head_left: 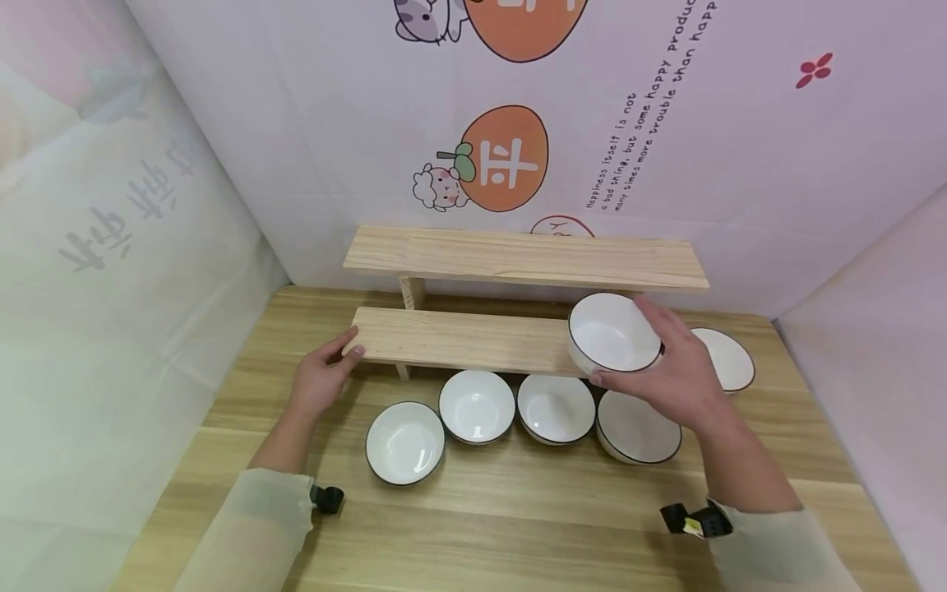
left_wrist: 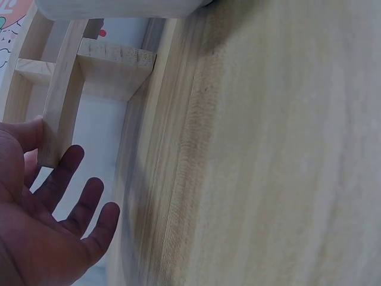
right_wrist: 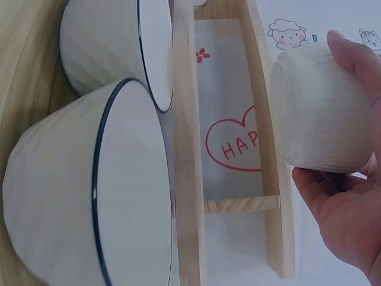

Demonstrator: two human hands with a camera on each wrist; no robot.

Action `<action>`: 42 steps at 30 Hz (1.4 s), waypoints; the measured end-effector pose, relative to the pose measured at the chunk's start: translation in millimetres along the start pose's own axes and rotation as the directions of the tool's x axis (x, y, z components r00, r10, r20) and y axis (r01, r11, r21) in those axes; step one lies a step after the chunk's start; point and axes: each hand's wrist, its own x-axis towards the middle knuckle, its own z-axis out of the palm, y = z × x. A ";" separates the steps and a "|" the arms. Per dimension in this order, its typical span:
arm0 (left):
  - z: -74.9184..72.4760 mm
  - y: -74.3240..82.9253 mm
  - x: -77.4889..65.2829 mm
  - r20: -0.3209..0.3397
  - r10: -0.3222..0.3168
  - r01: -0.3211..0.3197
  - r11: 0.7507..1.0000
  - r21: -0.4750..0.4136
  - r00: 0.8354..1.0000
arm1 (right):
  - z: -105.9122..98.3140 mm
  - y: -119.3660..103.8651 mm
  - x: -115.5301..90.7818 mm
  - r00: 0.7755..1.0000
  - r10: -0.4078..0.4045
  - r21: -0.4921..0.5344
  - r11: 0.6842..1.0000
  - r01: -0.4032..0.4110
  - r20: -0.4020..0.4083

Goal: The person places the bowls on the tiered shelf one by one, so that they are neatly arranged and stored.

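A small booth-like nook; what building holds it cannot be told. Pale walls, partly printed with cartoons and lettering, close in three sides of a wooden surface carrying a wooden shelf and white bowls.

soft light, glints in white bowls

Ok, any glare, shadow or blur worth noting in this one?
Head: bright glare inside the leftmost bowl. Left wrist: dim, the left hand shaded, the tabletop soft towards the right. Right wrist: also dim, the nearest bowl shaded outside, no obvious motion blur on the held bowl.
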 end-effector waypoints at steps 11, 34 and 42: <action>-1.7 -2.0 -1.3 0.008 0.001 -0.001 1.000 0.008 1.000 | 9.6 -14.3 12.1 1.000 -0.017 0.036 0.999 0.017 0.003; -4.8 -5.3 -0.4 0.017 -0.006 0.006 1.000 -0.005 1.000 | 29.3 -50.4 35.8 0.996 -0.090 0.109 0.990 0.090 -0.004; -2.4 -0.3 -0.2 0.013 0.009 -0.009 1.000 0.004 1.000 | 32.9 -63.4 44.7 0.996 -0.091 0.132 0.987 0.089 0.008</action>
